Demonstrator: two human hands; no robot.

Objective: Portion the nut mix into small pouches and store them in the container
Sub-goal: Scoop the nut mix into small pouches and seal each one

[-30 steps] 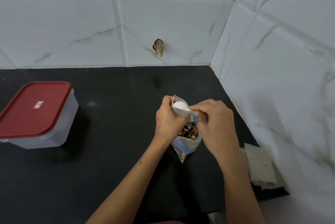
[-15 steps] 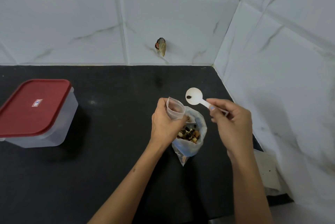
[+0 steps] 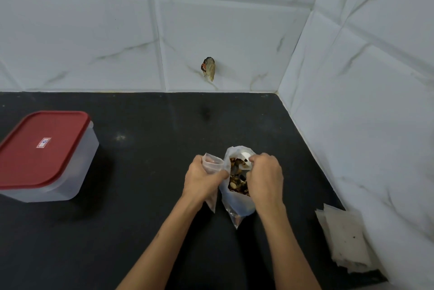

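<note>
A clear plastic bag of nut mix point(image 3: 237, 200) stands open on the black counter point(image 3: 145, 195), near the right wall. My right hand point(image 3: 265, 175) grips a white plastic spoon point(image 3: 244, 157) whose bowl is dipped into the bag's mouth among the nuts. My left hand point(image 3: 203, 178) holds a small clear pouch point(image 3: 212, 164) upright with its mouth open, just left of the bag and touching it. The translucent container point(image 3: 77, 172) with its red lid point(image 3: 40, 148) closed sits at the far left of the counter.
A stack of flat empty pouches point(image 3: 347, 240) lies at the counter's right edge against the tiled wall. A small brown object point(image 3: 208, 68) sticks to the back wall. White tiled walls bound the counter at the back and right.
My right hand has brought the spoon down from above the bag into the nut mix. The left hand with the small pouch has stayed almost still.
</note>
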